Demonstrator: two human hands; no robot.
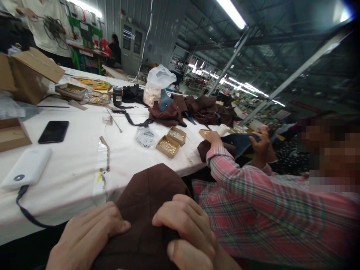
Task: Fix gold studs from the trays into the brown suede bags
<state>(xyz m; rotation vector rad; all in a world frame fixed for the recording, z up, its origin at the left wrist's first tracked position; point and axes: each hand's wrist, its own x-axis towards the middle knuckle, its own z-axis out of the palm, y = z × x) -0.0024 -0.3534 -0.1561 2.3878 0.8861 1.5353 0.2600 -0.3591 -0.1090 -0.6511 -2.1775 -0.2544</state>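
A piece of dark brown fabric with seams lies before me at the table's near edge, its far end narrowing to a blunt tip. My left hand grips its left side, thumb pointing inward over the cloth. On the right side, my right hand has its fingers curled round the fabric, bunching it. Past the far end of the cloth stand two small open cardboard boxes, one of gold-coloured studs and one of silver-coloured pieces. Whatever lies under my palms is hidden.
To my right a co-worker in a plaid sleeve handles dark cloth. A white power bank with a cable and a black phone lie left on the white-covered table. Brown garments are heaped at the back.
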